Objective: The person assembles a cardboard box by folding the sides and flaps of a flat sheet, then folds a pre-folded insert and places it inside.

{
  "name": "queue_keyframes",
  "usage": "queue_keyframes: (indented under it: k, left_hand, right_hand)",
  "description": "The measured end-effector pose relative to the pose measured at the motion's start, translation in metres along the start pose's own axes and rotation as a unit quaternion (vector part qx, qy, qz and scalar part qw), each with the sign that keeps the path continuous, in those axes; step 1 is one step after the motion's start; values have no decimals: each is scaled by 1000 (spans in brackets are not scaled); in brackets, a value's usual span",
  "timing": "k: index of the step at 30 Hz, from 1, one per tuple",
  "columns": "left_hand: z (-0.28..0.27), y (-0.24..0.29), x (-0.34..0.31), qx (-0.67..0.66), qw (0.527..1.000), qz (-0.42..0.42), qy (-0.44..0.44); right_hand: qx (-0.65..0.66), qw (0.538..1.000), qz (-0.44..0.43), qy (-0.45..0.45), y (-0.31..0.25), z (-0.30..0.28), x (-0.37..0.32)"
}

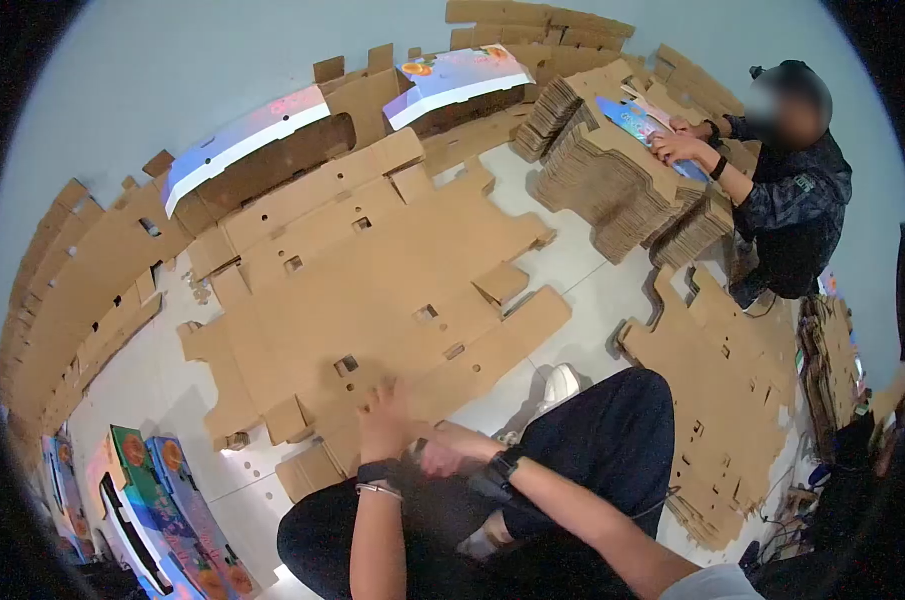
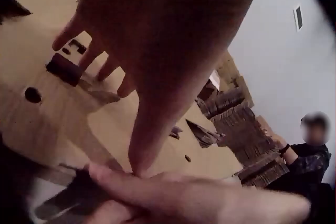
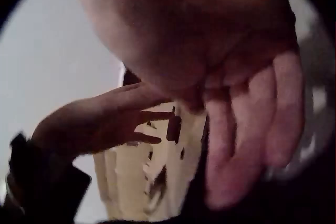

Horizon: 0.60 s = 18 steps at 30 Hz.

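A seated person's (image 1: 598, 440) left hand (image 1: 381, 425), fingers spread, and right hand (image 1: 441, 457), fingers loosely extended, hold nothing near the close edge of a flat cardboard sheet (image 1: 373, 265) on the floor (image 1: 588, 290); beyond, another person (image 1: 798, 205) works atop stacked cardboard (image 1: 613, 185).

Your pale tiled floor (image 1: 591, 285) carries a flattened cardboard sheet (image 1: 373, 275) before your left hand (image 1: 381, 425), cardboard stacks (image 1: 598, 185) farther right, printed cartons (image 1: 195, 515) leftward.
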<state>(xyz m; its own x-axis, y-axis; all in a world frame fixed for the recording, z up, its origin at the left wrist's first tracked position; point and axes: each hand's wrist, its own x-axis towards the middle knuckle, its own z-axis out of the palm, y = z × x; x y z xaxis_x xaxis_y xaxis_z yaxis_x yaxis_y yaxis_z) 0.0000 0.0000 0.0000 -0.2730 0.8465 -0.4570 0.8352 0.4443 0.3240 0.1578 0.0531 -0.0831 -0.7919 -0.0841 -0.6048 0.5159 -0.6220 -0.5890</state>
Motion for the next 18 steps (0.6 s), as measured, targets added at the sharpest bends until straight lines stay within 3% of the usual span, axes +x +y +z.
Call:
queue_keyframes:
  k: [2, 4, 5, 8, 10, 11, 12, 13, 14, 18]
  left_hand:
    - [0, 5, -1, 63, 998, 3, -3]
    - [11, 28, -21, 108, 994, -8, -32]
    - [7, 30, -19, 166, 985, -17, -32]
    - [42, 20, 12, 225, 974, -2, 39]
    - [41, 23, 19, 235, 970, -6, 58]
    - [41, 25, 23, 244, 967, -9, 74]
    - [47, 22, 27, 246, 966, -10, 75]
    - [57, 19, 32, 261, 956, -1, 133]
    - [66, 15, 37, 273, 943, 7, 188]
    - [44, 24, 28, 205, 971, 24, 122]
  right_hand:
    - [-274, 952, -89, 98, -21, 6, -29]
    - [-283, 950, 10, 131, -67, 23, -97]
    - [-396, 896, -45, 198, -80, 4, -101]
    - [-677, 647, -129, 326, -116, -46, -131]
    - [-733, 563, -65, 377, -93, -136, -113]
    - [-732, 563, -65, 378, -95, -137, -121]
    - [-765, 513, -19, 389, -100, -129, -131]
    - [-795, 458, 27, 397, -105, -128, -136]
    - [-749, 544, 64, 374, -102, -143, -131]
    - [-736, 516, 130, 419, -104, -142, -102]
